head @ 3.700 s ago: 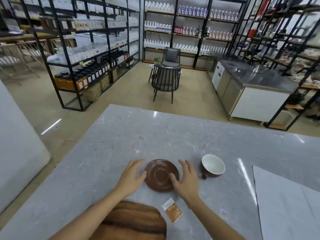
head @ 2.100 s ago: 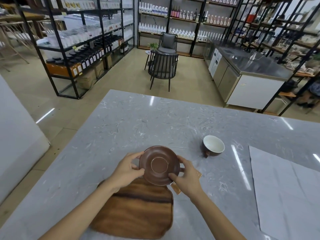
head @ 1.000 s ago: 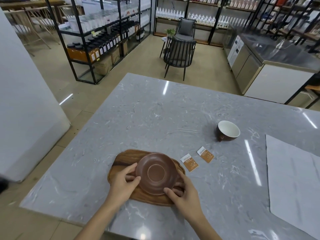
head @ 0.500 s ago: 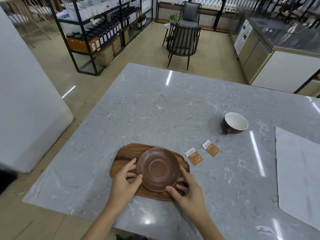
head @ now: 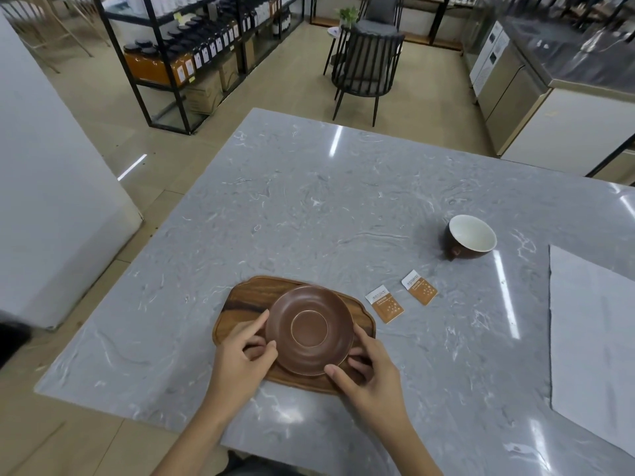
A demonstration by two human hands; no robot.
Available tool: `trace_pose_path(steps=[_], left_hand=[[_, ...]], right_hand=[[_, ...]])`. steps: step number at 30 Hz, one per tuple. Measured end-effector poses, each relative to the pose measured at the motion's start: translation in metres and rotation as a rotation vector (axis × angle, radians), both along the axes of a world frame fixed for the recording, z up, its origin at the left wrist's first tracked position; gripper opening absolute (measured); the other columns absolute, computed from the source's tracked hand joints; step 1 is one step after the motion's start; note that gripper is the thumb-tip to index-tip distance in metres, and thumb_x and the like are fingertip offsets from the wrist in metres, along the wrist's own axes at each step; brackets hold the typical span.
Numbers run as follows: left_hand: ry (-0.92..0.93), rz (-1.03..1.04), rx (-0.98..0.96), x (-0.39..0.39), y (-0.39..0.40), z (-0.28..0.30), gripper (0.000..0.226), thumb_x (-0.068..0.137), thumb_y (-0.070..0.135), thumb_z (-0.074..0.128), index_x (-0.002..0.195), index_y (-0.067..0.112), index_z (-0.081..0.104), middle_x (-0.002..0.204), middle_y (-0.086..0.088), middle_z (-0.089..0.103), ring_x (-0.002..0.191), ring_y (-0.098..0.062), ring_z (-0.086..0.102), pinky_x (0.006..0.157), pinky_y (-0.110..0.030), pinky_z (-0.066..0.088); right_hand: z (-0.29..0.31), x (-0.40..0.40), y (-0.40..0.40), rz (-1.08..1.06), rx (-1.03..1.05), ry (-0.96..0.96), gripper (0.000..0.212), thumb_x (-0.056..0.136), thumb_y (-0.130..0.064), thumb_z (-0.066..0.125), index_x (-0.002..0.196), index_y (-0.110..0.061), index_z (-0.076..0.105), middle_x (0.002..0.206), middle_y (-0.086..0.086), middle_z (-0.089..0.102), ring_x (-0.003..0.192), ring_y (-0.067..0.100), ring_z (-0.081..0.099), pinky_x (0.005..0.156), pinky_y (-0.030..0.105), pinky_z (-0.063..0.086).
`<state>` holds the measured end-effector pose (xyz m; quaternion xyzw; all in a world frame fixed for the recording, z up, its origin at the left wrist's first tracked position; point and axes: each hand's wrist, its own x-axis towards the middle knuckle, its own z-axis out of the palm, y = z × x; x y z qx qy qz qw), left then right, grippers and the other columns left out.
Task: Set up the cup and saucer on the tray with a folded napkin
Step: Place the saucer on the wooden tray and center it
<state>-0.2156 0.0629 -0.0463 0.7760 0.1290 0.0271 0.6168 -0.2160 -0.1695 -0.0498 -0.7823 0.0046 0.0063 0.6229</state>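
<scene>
A brown saucer (head: 310,329) lies on the wooden tray (head: 247,298) near the table's front edge. My left hand (head: 242,357) pinches the saucer's left rim with thumb and forefinger. At the saucer's front right rim, my right hand (head: 369,376) holds it with curled fingers. A brown cup (head: 471,237) with a white inside stands apart on the table, far right of the tray. A flat white napkin (head: 594,338) is spread at the right edge of the table.
Two orange sachets (head: 385,304) (head: 419,287) lie between tray and cup. The grey marble table (head: 343,201) ends just in front of the tray. Beyond it stand a black chair (head: 364,63), black shelving (head: 192,46) and a steel counter (head: 549,80).
Both hands lifted the saucer off the table, carried it toward me and set it down on the tray. In the last half second the hands and saucer barely moved.
</scene>
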Motion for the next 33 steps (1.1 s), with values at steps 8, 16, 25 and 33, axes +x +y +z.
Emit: trace_pose_path(steps=[8,16,25,33], left_hand=[[-0.002,-0.006,0.018,0.000,0.002,-0.001,0.063,0.086,0.001,0.073,0.138,0.031,0.053,0.111,0.009,0.065,0.092,-0.016,0.069,0.083,-0.013,0.057],[0.024,-0.037,0.001,0.003,0.006,-0.001,0.063,0.087,0.005,0.075,0.137,0.037,0.054,0.105,0.019,0.064,0.096,-0.015,0.070,0.085,-0.014,0.057],[0.122,-0.114,-0.036,0.015,0.028,0.009,0.031,0.093,0.033,0.068,0.122,0.046,0.067,0.109,0.021,0.072,0.094,-0.010,0.075,0.085,-0.034,0.062],[-0.020,-0.135,0.171,0.076,0.031,0.045,0.022,0.098,0.027,0.062,0.118,0.032,0.070,0.104,0.011,0.074,0.092,-0.012,0.072,0.082,-0.034,0.061]], right_hand=[[0.001,0.000,0.000,0.007,0.015,0.006,0.079,0.072,-0.020,0.091,0.138,-0.038,0.053,0.108,-0.012,0.062,0.104,0.018,0.064,0.088,0.019,0.056],[0.002,-0.002,0.000,0.015,0.002,-0.004,0.080,0.074,-0.015,0.090,0.144,-0.023,0.052,0.114,0.000,0.062,0.105,0.017,0.063,0.087,0.017,0.055],[0.005,0.000,-0.002,-0.018,0.051,0.026,0.073,0.076,-0.022,0.088,0.141,-0.025,0.055,0.126,-0.001,0.054,0.104,0.018,0.066,0.087,0.022,0.057],[0.024,0.017,-0.019,-0.271,0.081,0.124,0.029,0.094,-0.028,0.070,0.122,-0.032,0.066,0.125,-0.003,0.066,0.104,0.015,0.069,0.091,0.048,0.060]])
